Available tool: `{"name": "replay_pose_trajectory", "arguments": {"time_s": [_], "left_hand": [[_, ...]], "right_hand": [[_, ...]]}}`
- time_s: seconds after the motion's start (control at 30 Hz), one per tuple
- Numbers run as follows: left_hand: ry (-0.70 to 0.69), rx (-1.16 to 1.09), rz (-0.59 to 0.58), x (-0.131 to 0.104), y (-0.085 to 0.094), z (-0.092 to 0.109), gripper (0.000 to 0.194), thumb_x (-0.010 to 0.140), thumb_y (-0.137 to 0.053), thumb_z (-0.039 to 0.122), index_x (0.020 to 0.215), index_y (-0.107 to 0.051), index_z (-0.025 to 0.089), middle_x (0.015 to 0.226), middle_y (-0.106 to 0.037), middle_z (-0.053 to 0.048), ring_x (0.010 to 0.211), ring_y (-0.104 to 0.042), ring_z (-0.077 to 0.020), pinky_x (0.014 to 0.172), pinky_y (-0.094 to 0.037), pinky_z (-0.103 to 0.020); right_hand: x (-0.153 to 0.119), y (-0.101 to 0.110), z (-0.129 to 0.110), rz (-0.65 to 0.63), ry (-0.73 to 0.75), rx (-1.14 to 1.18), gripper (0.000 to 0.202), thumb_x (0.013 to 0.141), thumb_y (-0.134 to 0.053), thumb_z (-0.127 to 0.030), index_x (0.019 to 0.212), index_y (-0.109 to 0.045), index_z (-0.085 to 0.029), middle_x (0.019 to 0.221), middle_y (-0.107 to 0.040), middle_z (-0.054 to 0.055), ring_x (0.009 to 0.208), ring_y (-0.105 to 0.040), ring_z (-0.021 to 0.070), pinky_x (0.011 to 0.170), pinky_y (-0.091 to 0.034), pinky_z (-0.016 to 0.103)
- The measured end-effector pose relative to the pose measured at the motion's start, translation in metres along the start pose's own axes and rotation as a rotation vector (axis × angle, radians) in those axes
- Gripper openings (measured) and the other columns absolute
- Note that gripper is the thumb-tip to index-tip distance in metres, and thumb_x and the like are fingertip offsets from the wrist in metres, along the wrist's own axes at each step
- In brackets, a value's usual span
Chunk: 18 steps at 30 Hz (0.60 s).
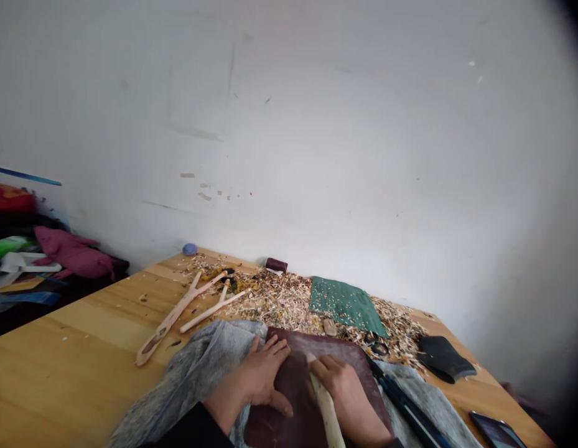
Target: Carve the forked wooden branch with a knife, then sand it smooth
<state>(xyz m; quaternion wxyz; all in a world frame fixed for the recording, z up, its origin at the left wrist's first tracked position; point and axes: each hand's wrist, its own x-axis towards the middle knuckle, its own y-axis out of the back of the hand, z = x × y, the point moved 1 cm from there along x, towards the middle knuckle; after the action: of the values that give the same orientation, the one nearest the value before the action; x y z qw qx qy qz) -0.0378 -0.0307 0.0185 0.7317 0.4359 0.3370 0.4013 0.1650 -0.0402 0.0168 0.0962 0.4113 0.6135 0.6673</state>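
My left hand [261, 375] lies spread on the left side of a dark red sheet that looks like sandpaper [300, 348], its surface dusted pale. In my right hand [342, 392] is a peeled wooden stick [326, 407], gripped close to its upper end, which rests on or just over the sheet. The stick's lower end runs out of the picture. Under the sheet is a grey cloth [190, 367], bunched up at the left. A black and blue long tool [407, 401] lies on the cloth to the right of my right hand.
Two forked wooden sticks, one large [177, 314] and one smaller [214, 310], lie at the left. Wood shavings [284, 295] cover the table's back, with a green sheet [344, 302] and dark red roll [276, 265]. At right are a black piece [445, 358] and phone [496, 429].
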Motion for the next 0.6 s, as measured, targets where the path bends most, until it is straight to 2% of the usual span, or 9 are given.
{"name": "replay_pose_trajectory", "arguments": {"time_s": [0.07, 0.13, 0.23, 0.33, 0.4, 0.47, 0.6], "left_hand": [[0.001, -0.013, 0.015, 0.0, 0.002, 0.001, 0.105, 0.065, -0.073, 0.064, 0.149, -0.034, 0.016, 0.155, -0.03, -0.02, 0.144, -0.018, -0.0408, 0.113, -0.007, -0.067], [0.001, -0.021, 0.016, -0.001, 0.004, 0.001, 0.101, 0.069, -0.071, 0.063, 0.149, -0.034, 0.014, 0.154, -0.031, -0.021, 0.144, -0.02, -0.0391, 0.113, -0.009, -0.065], [0.012, -0.014, 0.0, -0.002, 0.006, 0.001, 0.101, 0.068, -0.074, 0.058, 0.148, -0.034, 0.014, 0.154, -0.031, -0.021, 0.144, -0.021, -0.0376, 0.114, -0.011, -0.063], [0.036, 0.004, -0.002, 0.001, 0.004, -0.001, 0.103, 0.064, -0.075, 0.06, 0.148, -0.035, 0.016, 0.155, -0.03, -0.02, 0.145, -0.019, -0.0384, 0.114, -0.009, -0.063], [0.039, 0.019, -0.004, 0.003, 0.003, -0.002, 0.106, 0.061, -0.076, 0.061, 0.148, -0.036, 0.016, 0.155, -0.029, -0.02, 0.145, -0.018, -0.04, 0.114, -0.008, -0.064], [0.038, 0.032, -0.014, 0.004, 0.002, -0.002, 0.107, 0.059, -0.077, 0.06, 0.147, -0.038, 0.016, 0.156, -0.028, -0.019, 0.144, -0.017, -0.041, 0.114, -0.007, -0.064], [0.05, 0.068, -0.031, 0.005, 0.002, -0.002, 0.098, 0.062, -0.077, 0.048, 0.147, -0.037, 0.019, 0.157, -0.027, -0.017, 0.145, -0.019, -0.0373, 0.115, -0.009, -0.063]], "right_hand": [[-0.001, 0.0, 0.002, 0.017, -0.003, -0.022, 0.005, 0.084, -0.06, -0.018, 0.08, -0.058, -0.021, 0.077, -0.064, 0.002, 0.069, -0.061, 0.0172, 0.061, -0.038, 0.026], [-0.001, -0.003, -0.003, 0.005, 0.064, -0.012, 0.003, 0.084, -0.06, -0.018, 0.083, -0.058, -0.021, 0.077, -0.064, 0.001, 0.069, -0.06, 0.0167, 0.062, -0.038, 0.026], [-0.001, -0.006, -0.012, -0.032, 0.134, 0.016, 0.006, 0.082, -0.061, -0.018, 0.088, -0.059, -0.02, 0.079, -0.064, 0.001, 0.07, -0.059, 0.0162, 0.064, -0.04, 0.025], [0.001, -0.002, -0.008, -0.059, 0.051, 0.025, 0.011, 0.082, -0.062, -0.019, 0.092, -0.06, -0.02, 0.084, -0.065, 0.001, 0.074, -0.06, 0.0167, 0.067, -0.041, 0.025], [0.002, 0.002, -0.002, -0.054, -0.041, -0.023, 0.007, 0.082, -0.063, -0.019, 0.088, -0.06, -0.02, 0.085, -0.066, 0.002, 0.077, -0.06, 0.0176, 0.067, -0.04, 0.026], [0.001, 0.003, 0.0, -0.049, -0.072, -0.071, 0.004, 0.083, -0.063, -0.021, 0.083, -0.059, -0.02, 0.084, -0.066, 0.002, 0.077, -0.06, 0.018, 0.066, -0.039, 0.026], [0.002, -0.004, -0.015, -0.051, 0.087, -0.015, 0.012, 0.087, -0.06, -0.032, 0.082, -0.057, -0.021, 0.081, -0.064, 0.0, 0.071, -0.057, 0.0155, 0.064, -0.038, 0.025]]}}
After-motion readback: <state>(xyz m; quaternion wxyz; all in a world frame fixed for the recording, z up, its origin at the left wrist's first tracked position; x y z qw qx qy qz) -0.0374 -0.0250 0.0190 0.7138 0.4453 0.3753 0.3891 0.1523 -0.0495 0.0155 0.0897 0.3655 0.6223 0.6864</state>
